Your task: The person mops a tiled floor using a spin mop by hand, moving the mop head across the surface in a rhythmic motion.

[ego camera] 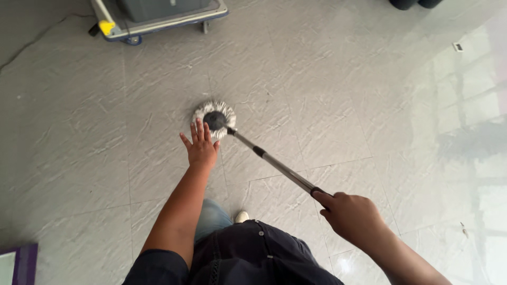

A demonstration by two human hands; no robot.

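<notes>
While the right hand (pixel 351 215) is wrapping its fingers around the dark grip at the near end of the mop handle (pixel 274 164), the left hand (pixel 200 146) is just hanging out in the air with fingers spread flat, holding nothing at all. It's stretching forward with the palm facing down, and from this angle the fingertips are overlapping the near edge of the mop head (pixel 214 119), though I honestly can't tell if they're touching it or floating above it.

So the metal pole is running diagonally from that right fist up and to the left, ending at the round mop head, which is sitting flat on the grey tiled floor (pixel 343 89). It's one of those spin mop types: a dark disc in the middle with a ring of whitish-grey strands fanning out around it.

Closer in, the person is wearing dark short sleeves and a dark top, blue jeans are showing at one knee, and a pale shoe toe (pixel 242 216) is peeking out between the arms.

Further out, a flat trolley (pixel 158 24) with a blue frame, a yellow corner piece and a grey box on it is parking at the top left, well apart from the mop. A thin cable (pixel 37 39) is trailing across the floor beside it. Something purple (pixel 24 263) is poking in at the bottom left corner.
</notes>
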